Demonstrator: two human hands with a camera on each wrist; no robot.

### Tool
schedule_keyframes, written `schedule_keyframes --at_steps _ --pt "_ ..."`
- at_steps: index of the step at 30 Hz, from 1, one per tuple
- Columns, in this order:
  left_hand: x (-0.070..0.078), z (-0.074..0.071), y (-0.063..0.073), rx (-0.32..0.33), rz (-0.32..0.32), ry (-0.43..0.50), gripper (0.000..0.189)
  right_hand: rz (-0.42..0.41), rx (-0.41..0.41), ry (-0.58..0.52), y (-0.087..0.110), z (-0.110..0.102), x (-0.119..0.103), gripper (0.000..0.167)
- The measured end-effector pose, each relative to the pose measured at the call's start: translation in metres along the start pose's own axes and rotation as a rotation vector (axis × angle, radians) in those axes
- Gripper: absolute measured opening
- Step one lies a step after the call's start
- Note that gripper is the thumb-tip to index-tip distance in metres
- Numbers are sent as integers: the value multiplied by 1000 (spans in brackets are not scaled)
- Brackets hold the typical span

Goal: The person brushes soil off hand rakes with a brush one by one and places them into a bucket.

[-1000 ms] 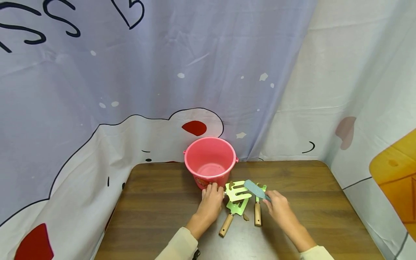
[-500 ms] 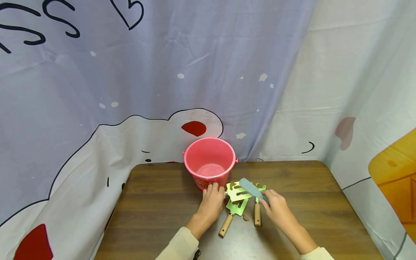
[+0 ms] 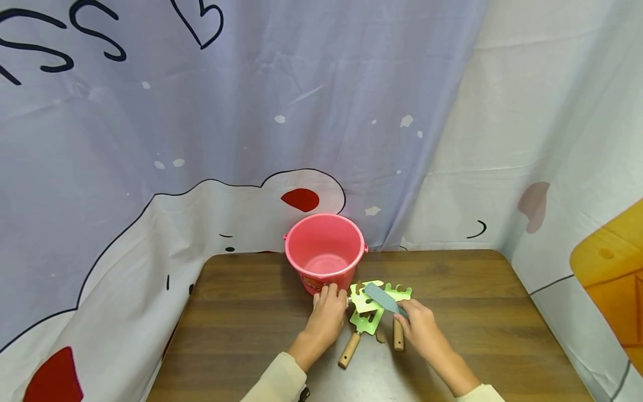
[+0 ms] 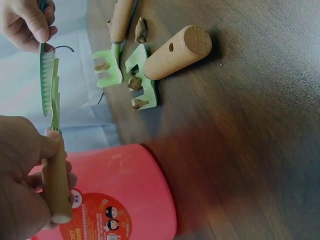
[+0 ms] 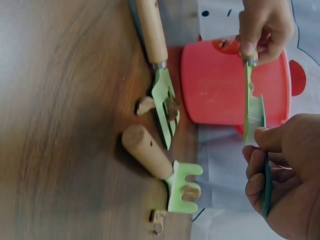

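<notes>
My left hand grips the wooden handle of a small light-green garden fork, held up in front of the bucket. In my right hand is a blue-green brush with pale bristles, held by its handle. Its bristles face the fork and lie right at the tines, as both wrist views show. A brown lump sits on the fork. Below lie a second green fork and a small green rake, both wooden-handled, with brown clumps between their tines.
A pink bucket stands at the table's back edge, just behind my left hand. Loose brown bits lie on the wooden table beside the tools. A printed curtain hangs behind the table.
My right hand has moved left with the brush, whose head now overlaps the middle of the held fork. The left hand and the fork have stayed nearly in place.
</notes>
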State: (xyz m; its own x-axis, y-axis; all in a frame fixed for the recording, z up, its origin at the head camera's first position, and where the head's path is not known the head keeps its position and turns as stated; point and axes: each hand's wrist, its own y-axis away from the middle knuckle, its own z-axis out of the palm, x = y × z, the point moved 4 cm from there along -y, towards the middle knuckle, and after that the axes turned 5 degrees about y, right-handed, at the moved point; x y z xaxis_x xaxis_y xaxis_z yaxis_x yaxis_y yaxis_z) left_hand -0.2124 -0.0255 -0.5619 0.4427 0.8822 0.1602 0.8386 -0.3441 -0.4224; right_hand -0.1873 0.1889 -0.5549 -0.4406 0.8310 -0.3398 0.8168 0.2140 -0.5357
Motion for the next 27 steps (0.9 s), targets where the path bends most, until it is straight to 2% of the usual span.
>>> schedule_keyframes --at_steps 13,20,27 --pt "-6 1 3 -13 -15 19 12 46 -5 39 6 -7 28 23" --pt "-9 1 3 4 -7 17 12 124 -74 38 7 -17 43 23" --pt "-9 1 2 -16 -8 2 10 150 -111 13 2 -20 37 25"
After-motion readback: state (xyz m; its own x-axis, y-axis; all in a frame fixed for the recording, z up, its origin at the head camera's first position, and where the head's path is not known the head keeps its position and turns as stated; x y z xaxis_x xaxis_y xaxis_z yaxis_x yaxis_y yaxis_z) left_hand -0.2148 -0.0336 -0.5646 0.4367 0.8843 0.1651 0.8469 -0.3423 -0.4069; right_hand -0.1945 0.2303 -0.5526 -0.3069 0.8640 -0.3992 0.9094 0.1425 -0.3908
